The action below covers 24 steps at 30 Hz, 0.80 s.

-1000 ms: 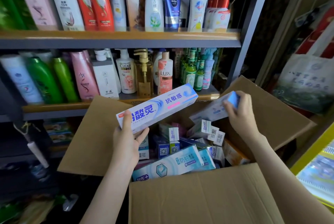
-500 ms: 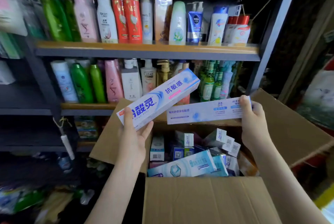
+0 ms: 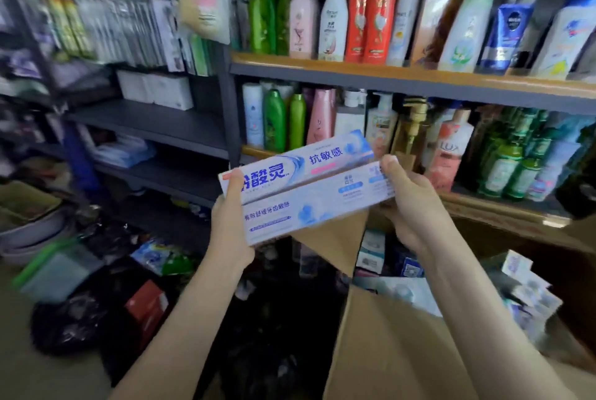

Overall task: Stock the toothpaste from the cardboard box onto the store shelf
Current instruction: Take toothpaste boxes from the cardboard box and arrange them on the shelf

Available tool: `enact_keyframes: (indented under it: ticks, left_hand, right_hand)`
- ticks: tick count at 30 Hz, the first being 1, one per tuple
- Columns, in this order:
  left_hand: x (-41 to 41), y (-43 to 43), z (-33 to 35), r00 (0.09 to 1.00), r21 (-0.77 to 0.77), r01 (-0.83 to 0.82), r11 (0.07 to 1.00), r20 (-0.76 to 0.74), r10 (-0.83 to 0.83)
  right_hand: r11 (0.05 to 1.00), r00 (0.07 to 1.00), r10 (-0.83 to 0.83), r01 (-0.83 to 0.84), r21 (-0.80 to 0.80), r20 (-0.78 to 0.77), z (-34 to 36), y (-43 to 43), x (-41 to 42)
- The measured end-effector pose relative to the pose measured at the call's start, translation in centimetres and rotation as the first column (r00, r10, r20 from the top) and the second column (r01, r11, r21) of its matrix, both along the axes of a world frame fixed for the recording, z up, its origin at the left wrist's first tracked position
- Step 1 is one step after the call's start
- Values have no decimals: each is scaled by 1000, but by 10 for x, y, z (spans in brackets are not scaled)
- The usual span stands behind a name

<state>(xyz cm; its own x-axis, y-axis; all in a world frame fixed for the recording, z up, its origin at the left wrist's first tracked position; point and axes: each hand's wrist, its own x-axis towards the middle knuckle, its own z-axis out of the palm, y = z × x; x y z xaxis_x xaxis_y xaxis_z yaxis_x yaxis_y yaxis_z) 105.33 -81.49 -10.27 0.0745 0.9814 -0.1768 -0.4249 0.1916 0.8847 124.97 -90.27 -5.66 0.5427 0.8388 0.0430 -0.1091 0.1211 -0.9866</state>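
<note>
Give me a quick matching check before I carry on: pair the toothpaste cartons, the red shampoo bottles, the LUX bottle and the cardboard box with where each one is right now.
Things
1. toothpaste cartons
2. red shampoo bottles
3. LUX bottle
4. cardboard box

Places
A. standing on the upper shelf
B. open, low on the right, under the right forearm
C. gripped at their ends by the left hand and right hand
D. standing on the lower shelf, just beyond the right hand

Pairs: 1-C, 2-A, 3-D, 4-B
</note>
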Motion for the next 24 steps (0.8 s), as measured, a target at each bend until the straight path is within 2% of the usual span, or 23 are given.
enact_keyframes:
  ticks: [3,6,8,10,13,16,19,22,24]
  left_hand:
    - [-33,11,-16,994,-71,-63,995,-92,56]
    - [-72,22,-30,986,-136,-151,979,-84,141]
    - [-106,36,-39,981,-185,-192,964,-51,185]
    - [-143,55,-47,973,-199,-232,952,-26,231]
    - [-201,85,-54,960,-171,-279,945,-46,275]
    - [-253,113,-61,948,-173,-318,932,-50,314]
    - [-299,134,-70,924,-187,-381,905,-37,381]
    - [-344,148,-75,914,-203,-401,893,-24,405]
    - [-371,158,-78,918,-208,-393,896,-36,394]
  right_hand:
    - [1000,998,9,-10,-3,-62,-3,26,-37]
    - [998,967,43,-29,60,-250,-14,59,-87]
    - [981,913,164,-113,155,-373,-32,82,-132]
    - [940,854,333,-265,217,-400,-55,101,-187]
    - [889,780,457,-416,192,-427,-91,126,-267]
    - [900,809,435,-376,221,-396,-107,152,-323]
    - [910,871,403,-349,224,-279,-102,176,-353]
    - [914,940,339,-321,248,-31,-86,196,-368]
    - [886,926,324,-368,283,192,-70,211,-377]
